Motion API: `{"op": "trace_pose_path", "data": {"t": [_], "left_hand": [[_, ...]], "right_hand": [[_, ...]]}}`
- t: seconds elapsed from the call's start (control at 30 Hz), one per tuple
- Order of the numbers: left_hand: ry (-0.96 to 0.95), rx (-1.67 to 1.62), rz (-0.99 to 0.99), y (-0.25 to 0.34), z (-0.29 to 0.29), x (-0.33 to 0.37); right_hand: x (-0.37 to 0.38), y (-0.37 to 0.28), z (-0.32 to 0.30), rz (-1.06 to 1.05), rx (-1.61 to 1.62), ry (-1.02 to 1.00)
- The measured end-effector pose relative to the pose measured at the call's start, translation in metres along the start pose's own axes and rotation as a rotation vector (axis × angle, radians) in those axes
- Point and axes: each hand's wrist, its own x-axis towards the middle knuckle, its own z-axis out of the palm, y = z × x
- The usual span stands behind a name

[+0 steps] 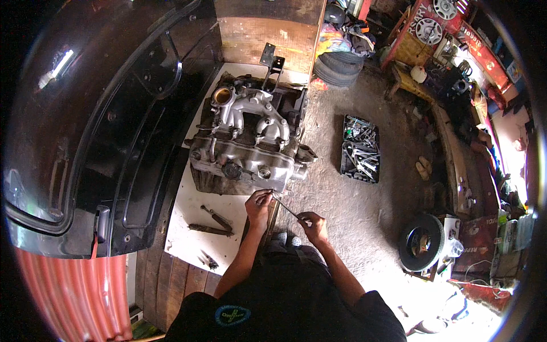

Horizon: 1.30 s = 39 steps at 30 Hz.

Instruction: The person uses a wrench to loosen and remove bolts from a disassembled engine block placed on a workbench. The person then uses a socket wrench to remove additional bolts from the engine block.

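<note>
A thin, dark metal rod (288,209) slants between my hands, just in front of the engine's near right corner. My left hand (259,206) pinches around its upper end; any small part between those fingertips is too small to make out. My right hand (313,227) is closed around the lower end. The engine (245,159) sits on a white board (191,214), with a silver intake manifold (250,105) on its far side and a grey valve cover (250,161) on the side facing me. On the board left of my left hand lie dark metal parts (213,228).
A black tray (343,165) full of wrenches and other tools rests on the concrete floor to the right. Farther off are stacked tires (339,68); another tire (421,242) stands at the lower right. A large black vehicle panel (114,142) bounds the left side.
</note>
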Motion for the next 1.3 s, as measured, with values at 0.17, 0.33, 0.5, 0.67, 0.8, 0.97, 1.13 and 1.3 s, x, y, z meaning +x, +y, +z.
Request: {"op": "trace_pose_path", "data": {"t": [0.17, 0.33, 0.5, 0.67, 0.8, 0.97, 1.13, 1.3], "left_hand": [[0.035, -0.008, 0.020, -0.007, -0.001, 0.003], [0.062, 0.072, -0.046, -0.010, 0.000, 0.006], [0.091, -0.088, -0.129, -0.015, 0.004, 0.004], [0.091, -0.190, -0.164, -0.012, 0.014, -0.004], [0.075, -0.235, -0.164, -0.008, 0.014, -0.004], [0.085, -0.196, -0.161, 0.019, 0.008, -0.015], [-0.028, -0.177, -0.101, -0.009, -0.012, -0.015], [-0.032, -0.171, 0.006, -0.010, -0.011, -0.011]], "right_hand": [[0.005, 0.010, 0.013, -0.077, 0.018, -0.045], [0.011, 0.010, 0.004, -0.030, 0.043, -0.022], [0.029, -0.027, -0.047, -0.086, -0.065, 0.110], [0.077, -0.122, -0.073, -0.357, -0.075, 0.214], [0.105, -0.168, -0.025, -0.423, 0.087, 0.096], [0.078, -0.178, -0.012, -0.489, 0.129, 0.037], [0.052, -0.133, -0.041, -0.318, 0.190, 0.156], [0.028, -0.078, -0.058, -0.154, 0.090, 0.159]]}}
